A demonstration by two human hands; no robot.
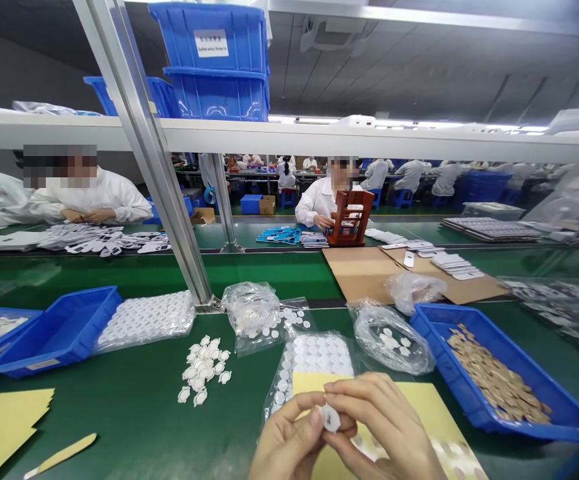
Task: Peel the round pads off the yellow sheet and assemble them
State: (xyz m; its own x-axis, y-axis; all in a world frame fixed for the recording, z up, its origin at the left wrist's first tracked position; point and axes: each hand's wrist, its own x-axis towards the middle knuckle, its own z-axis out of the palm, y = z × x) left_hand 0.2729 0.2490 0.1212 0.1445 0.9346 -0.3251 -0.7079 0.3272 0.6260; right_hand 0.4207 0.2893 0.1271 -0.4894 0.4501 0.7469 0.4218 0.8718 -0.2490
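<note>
Near the bottom middle, my left hand (289, 437) and my right hand (382, 427) pinch one small round white part (330, 419) between their fingertips. A small dark mark shows on its face. Under my hands lies a yellow sheet (419, 400) with pale round spots on its lower right. Just behind it is a clear bag of white discs (319, 353), laid out in rows. To the left, a loose heap of white round parts with small tabs (204, 367) rests on the green table (169, 433).
On the right stands a blue bin (469, 407) of tan discs (499, 380). Plastic bags (394, 340) with white pieces lie behind my hands. At left are another blue bin (69, 327), yellow sheets (4, 420) and a flat stick (62, 455). A metal post (154, 167) rises ahead; co-workers sit beyond.
</note>
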